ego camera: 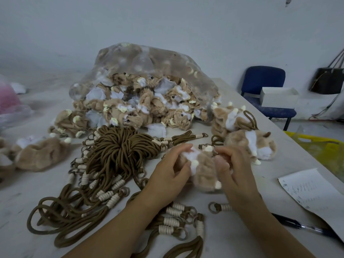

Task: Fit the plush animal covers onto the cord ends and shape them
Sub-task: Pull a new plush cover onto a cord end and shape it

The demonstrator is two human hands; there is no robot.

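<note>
A tan and white plush animal cover (203, 169) with small cream nubs is held just above the table between both hands. My left hand (170, 171) grips its white end, fingers curled over the top. My right hand (233, 171) pinches its other side. A large bundle of brown cords (115, 151) with cream-wrapped ends and rings lies to the left of my hands. More cord ends (175, 218) lie under my left forearm. Two shaped plush animals (249, 144) with cord loops sit to the right, behind my right hand.
An open clear plastic bag (149, 86) full of unfitted plush covers lies at the back of the grey table (214, 239). Loose covers (39, 155) lie at the left. A paper sheet (312, 192) and a pen (297, 225) are at the right. A blue chair (264, 79) stands beyond the table.
</note>
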